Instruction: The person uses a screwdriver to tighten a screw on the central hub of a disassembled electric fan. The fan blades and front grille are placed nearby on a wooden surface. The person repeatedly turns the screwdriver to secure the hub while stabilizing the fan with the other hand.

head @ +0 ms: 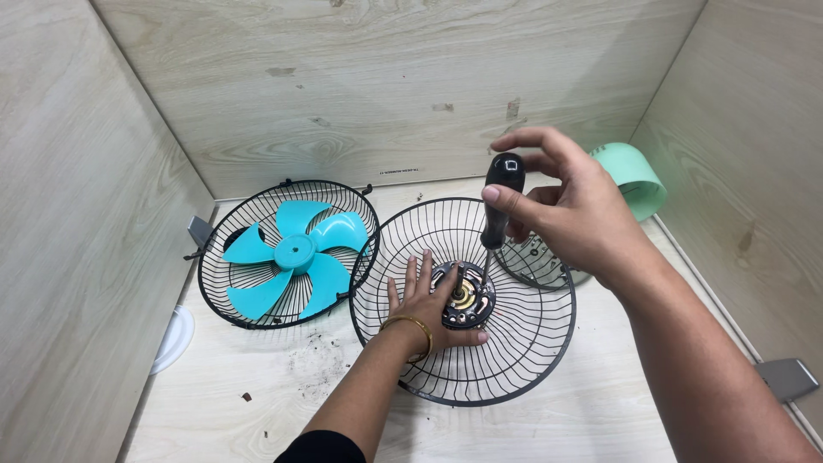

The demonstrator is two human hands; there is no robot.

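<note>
Small dark label [399, 171], back wall [411, 77].

R hand [570, 206] grips screwdriver [497, 201] upright on motor [464, 296]; L hand [429, 304] flat on grille [523, 343]. Blade [296, 255] in 2nd grille [225, 296] beside.

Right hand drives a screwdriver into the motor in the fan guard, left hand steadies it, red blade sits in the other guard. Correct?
Not quite: the head view shows the blade is turquoise. The rest holds: right hand, screwdriver, motor, left hand, other guard.
</note>
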